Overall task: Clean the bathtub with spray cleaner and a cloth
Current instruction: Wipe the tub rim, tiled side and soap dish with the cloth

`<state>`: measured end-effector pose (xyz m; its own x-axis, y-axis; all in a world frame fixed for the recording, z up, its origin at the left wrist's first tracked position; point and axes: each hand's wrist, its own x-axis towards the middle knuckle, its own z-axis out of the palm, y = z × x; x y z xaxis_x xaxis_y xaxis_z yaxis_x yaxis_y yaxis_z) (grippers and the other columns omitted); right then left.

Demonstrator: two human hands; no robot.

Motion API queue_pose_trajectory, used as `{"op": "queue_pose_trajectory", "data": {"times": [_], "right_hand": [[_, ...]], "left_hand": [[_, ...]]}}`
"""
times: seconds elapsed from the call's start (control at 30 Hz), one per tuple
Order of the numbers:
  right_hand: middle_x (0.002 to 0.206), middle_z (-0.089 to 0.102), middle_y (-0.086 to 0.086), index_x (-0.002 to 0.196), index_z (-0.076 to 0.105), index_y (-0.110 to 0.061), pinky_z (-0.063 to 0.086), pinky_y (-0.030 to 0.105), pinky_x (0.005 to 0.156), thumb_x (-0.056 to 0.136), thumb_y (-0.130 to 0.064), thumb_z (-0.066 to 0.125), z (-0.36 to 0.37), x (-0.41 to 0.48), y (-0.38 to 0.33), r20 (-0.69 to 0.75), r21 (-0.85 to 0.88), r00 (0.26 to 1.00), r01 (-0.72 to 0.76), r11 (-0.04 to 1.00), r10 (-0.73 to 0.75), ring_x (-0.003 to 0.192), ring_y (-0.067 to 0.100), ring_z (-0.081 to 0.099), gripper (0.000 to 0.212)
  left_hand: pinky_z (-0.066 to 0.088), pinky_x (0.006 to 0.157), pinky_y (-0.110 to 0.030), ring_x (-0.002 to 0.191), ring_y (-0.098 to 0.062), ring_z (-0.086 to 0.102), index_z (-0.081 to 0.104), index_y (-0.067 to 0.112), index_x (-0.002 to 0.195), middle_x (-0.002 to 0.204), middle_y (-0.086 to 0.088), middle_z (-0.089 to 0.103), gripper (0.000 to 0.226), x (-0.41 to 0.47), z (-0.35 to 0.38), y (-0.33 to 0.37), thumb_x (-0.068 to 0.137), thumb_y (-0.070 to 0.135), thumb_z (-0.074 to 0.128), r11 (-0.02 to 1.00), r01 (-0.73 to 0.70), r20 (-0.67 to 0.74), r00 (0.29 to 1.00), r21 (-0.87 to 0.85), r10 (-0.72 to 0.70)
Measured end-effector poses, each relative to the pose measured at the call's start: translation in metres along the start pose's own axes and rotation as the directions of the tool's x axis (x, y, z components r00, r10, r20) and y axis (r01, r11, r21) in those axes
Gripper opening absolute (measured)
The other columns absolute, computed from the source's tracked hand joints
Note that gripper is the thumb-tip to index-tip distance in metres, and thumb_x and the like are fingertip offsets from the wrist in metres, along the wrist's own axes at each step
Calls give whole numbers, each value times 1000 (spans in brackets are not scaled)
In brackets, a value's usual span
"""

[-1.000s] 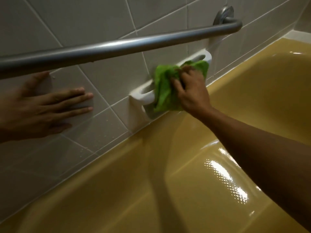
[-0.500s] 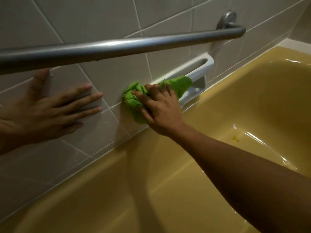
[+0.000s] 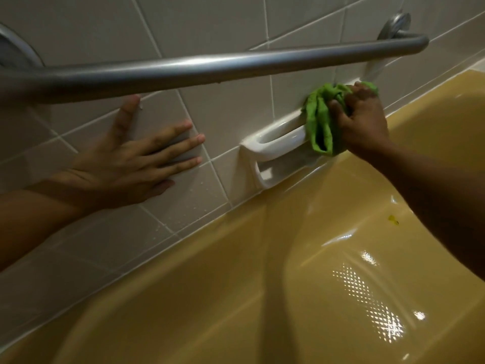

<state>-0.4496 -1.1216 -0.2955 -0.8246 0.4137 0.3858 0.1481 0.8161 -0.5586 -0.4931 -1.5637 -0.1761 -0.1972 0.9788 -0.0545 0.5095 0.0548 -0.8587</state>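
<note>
**Bathtub (image 3: 236, 298) rim: green cloth (image 3: 319, 119) wadded on the soap dish (image 3: 273, 143)**

The right hand's fingers (image 3: 338, 107) are curled tight into the green cloth and grip it as a crumpled wad. The right hand (image 3: 360, 124) presses that wad onto the right end of the white soap dish. The cloth's folds hang over the front lip there, while the left end of the dish shows bare and glossy. The forearm runs from the dish toward the lower right, passing over the tub.

To the left of the soap dish, the left hand's fingers (image 3: 170, 135) lie straight and slightly spread, with the thumb raised well apart from them. The left hand (image 3: 123, 169) lies flat against the tiled wall (image 3: 223, 30) and holds nothing. It is near the dish but not touching it. Small drops bead on the tiles below and to the left of the dish.

Above the dish, a grey metal grab bar (image 3: 210, 67) crosses the wall, and its round mount sits above and to the right of the dish. The left thumb tip ends just under the bar.

Directly below the dish, the mustard-yellow bathtub meets the tiles along a pale seam. Its glossy basin spreads out below, with patches of glare. Below and to the right of the dish, a small yellowish speck (image 3: 393, 219) sits on the tub's inner slope; it is too small to tell what it is.
</note>
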Motion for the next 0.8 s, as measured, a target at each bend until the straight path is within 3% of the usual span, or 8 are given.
{"op": "queue_pose_trajectory", "data": {"times": [0.1,0.2,0.3,0.43,0.5,0.63,0.7,0.8], "right_hand": [[155,38,15,146,52,-17,25,48,121,103,-56,36,5,-10,-19,-3,9,1000,-28,1000,28,145,33,30,60],[152,46,14,142,57,-21,20,55,121,101,-54,37,16,-34,-44,12,-44,996,85,995,-85,146,32,31,56],[154,48,5,145,56,-26,8,61,123,100,-56,33,27,-62,-73,60,-54,979,198,979,-195,151,28,26,58],[164,33,2,156,36,-32,10,64,123,103,-57,32,34,-83,-92,100,-127,946,318,939,-307,156,27,15,59],[163,34,2,155,37,-31,8,61,124,104,-54,39,29,-81,-90,117,-75,951,297,952,-288,156,24,15,56],[163,35,-4,152,44,-34,3,55,126,101,-60,28,13,-61,-67,226,-73,930,313,947,-290,156,21,13,59],[165,32,-2,151,46,-30,5,54,126,98,-63,24,1,-43,-47,206,-26,959,204,979,-195,157,21,11,66],[165,30,3,152,45,-24,10,56,125,98,-64,24,-15,-8,-6,160,-31,985,76,997,-71,157,25,12,71]], "left_hand": [[-9,109,-83,159,-36,5,9,23,165,172,-14,1,60,-3,8,-1,109,40,23,1000,-3,142,990,-2,3],[3,111,-84,159,-36,6,9,27,164,173,-13,4,64,13,-17,9,108,32,38,986,56,172,985,-160,-28],[18,110,-82,156,-39,20,34,23,160,171,-14,16,56,45,-67,31,107,29,49,990,-22,-83,996,-136,11],[21,118,-72,156,-38,21,30,23,162,171,-12,17,56,84,-131,31,108,22,47,997,-16,-290,957,-77,-6],[15,121,-69,157,-41,10,18,22,164,172,-14,3,67,95,-147,9,104,24,49,999,39,-195,980,-27,-44],[19,120,-66,158,-36,9,2,32,164,173,-5,-2,89,90,-145,-56,96,34,58,940,279,133,957,-198,-256],[24,117,-69,157,-33,16,1,41,163,173,3,5,85,87,-142,-78,97,41,55,905,301,261,939,-300,-225],[19,117,-70,157,-27,15,1,43,163,172,11,6,74,88,-136,-82,96,50,32,869,249,299,946,-428,-124]]}}
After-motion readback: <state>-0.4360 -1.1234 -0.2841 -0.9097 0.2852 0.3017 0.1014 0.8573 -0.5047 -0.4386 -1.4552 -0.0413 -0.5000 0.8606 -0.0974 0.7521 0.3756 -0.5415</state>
